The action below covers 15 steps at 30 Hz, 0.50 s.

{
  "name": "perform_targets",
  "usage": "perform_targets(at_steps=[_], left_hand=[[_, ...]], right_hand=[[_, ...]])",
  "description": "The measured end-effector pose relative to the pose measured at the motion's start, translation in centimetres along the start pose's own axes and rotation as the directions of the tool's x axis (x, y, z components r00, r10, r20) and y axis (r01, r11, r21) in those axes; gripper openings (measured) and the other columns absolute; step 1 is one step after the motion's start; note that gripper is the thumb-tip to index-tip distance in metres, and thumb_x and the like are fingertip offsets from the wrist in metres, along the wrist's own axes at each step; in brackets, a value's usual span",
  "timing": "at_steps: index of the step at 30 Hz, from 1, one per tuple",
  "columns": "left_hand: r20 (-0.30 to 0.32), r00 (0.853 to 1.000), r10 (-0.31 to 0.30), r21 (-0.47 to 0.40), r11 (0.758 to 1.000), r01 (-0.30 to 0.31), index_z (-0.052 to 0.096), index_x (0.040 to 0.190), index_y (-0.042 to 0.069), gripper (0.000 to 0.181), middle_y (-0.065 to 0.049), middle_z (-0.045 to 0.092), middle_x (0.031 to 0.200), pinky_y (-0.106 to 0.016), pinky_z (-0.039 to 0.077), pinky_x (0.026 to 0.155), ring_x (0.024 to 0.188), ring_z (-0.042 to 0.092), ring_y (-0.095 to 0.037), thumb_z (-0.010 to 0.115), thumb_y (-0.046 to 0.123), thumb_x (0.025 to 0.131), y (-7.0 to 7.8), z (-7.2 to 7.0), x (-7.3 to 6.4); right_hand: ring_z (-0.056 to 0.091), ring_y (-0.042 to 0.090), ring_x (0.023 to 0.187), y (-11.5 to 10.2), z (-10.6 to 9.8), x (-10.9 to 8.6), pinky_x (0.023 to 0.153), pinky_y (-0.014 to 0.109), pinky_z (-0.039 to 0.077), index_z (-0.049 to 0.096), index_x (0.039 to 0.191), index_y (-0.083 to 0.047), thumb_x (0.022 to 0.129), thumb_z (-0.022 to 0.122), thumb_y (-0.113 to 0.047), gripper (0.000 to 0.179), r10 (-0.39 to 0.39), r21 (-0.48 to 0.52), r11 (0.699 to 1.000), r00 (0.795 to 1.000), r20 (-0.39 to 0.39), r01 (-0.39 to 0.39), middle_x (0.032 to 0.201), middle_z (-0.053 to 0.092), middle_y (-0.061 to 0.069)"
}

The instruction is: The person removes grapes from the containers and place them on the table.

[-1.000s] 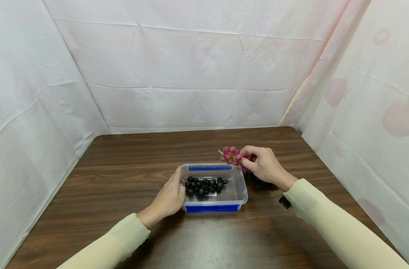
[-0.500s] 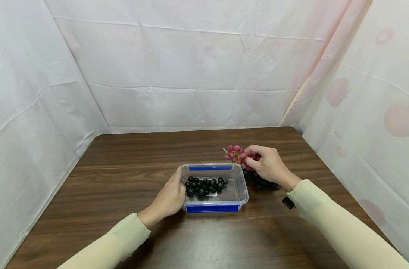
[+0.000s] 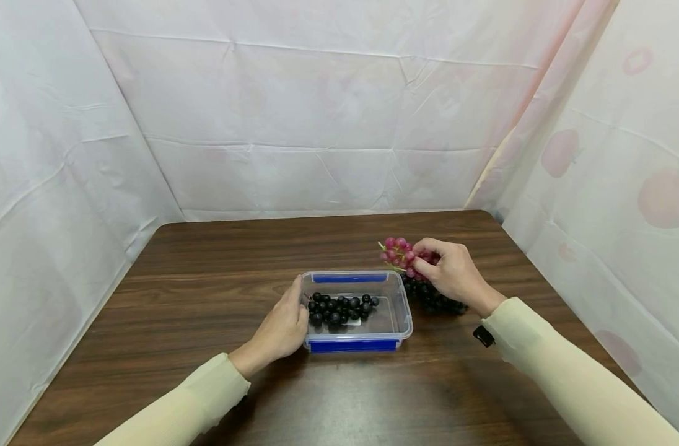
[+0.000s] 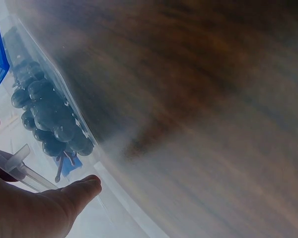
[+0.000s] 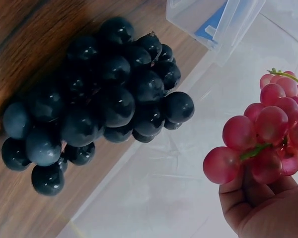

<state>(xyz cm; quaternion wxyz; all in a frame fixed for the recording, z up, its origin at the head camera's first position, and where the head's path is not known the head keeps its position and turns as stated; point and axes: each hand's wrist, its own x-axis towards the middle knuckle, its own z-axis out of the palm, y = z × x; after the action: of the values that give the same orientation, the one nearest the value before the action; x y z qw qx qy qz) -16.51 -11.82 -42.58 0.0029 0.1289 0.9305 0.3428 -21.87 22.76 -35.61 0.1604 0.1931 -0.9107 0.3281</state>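
A clear plastic food container [image 3: 403,303] with blue latches stands in the middle of the head view. My left hand [image 3: 280,322] grips its left wall, thumb [image 4: 79,193] on one side and a finger behind. Inside lies a bunch of black grapes [image 3: 335,310], mostly in the left half. My right hand [image 3: 453,275] pinches a bunch of red grapes [image 3: 398,253] above and behind the container's far right corner. Another bunch of black grapes [image 5: 104,99] rests on the table right of the container, partly hidden under my right hand in the head view.
The dark wood-grain table [image 3: 217,266] has white sheeting [image 3: 311,111] behind it and on both sides. A small black device [image 3: 483,336] is on the underside of my right sleeve.
My right hand has moved slightly right and away from me with the red grapes, uncovering more of the black grapes on the table. My left hand and the container stay put.
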Motion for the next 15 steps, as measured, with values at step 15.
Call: perform_targets(at_steps=[15], left_hand=[[-0.001,1.0,-0.005,0.005,1.0,0.005,0.01,0.164,0.002,0.066,-0.021,0.023,0.167,-0.05,0.023,0.124,0.152,0.026,-0.035,0.037,0.012,0.105,-0.1,-0.05,0.04]], right_hand=[[0.056,0.016,0.061,0.99,-0.87,-0.19,0.053,0.029,0.048,0.076,0.094,-0.018,0.094,0.071,-0.012,0.008,0.055,-0.034,0.998,0.998,-0.022,-0.055,0.076,0.07,0.0]])
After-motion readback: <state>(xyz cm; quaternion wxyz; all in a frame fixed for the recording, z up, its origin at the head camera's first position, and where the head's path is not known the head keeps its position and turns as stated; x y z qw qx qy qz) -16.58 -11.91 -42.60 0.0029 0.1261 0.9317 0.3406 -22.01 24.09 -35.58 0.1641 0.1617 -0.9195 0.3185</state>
